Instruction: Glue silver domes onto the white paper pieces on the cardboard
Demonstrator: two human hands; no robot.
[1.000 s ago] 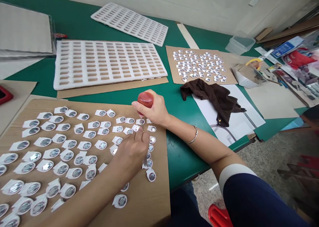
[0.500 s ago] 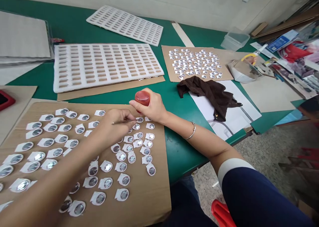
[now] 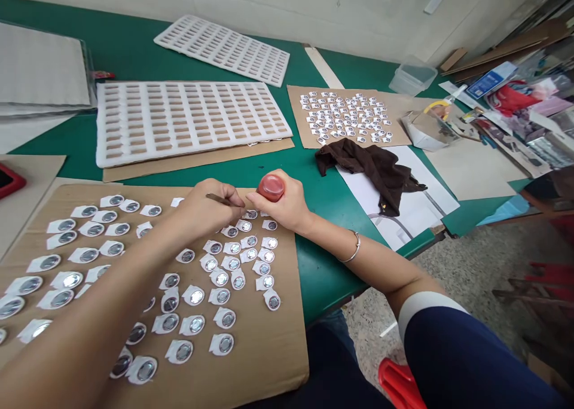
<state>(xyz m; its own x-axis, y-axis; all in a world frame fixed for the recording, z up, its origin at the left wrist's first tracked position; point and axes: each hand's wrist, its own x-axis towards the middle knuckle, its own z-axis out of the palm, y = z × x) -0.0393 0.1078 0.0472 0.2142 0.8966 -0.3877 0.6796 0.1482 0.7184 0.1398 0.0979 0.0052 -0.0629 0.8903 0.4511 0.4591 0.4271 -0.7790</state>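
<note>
A red bottle (image 3: 271,188) is gripped in my right hand (image 3: 289,204), its rounded end facing up, over the far right edge of the cardboard sheet (image 3: 264,361). Just left of it, my left hand (image 3: 217,205) pinches a thin dark tool (image 3: 218,199) that looks like tweezers. The fingertips of both hands are close together above small round silver pieces on white tabs (image 3: 223,344), which lie in loose rows across the cardboard. My left forearm hides some of these pieces. The bottle's lower end is hidden by my right hand.
Two white slotted foam trays (image 3: 192,122) lie behind. At the back right, a second cardboard (image 3: 298,113) holds several small pieces. Near it are a brown cloth (image 3: 372,167), a clear plastic box (image 3: 412,77), an open carton (image 3: 424,134) and a pile of supplies. A red-cased object (image 3: 11,180) sits far left.
My right hand and the red bottle have shifted slightly right and down in view. My left hand has moved a little up and right, with the dark tool now more tilted.
</note>
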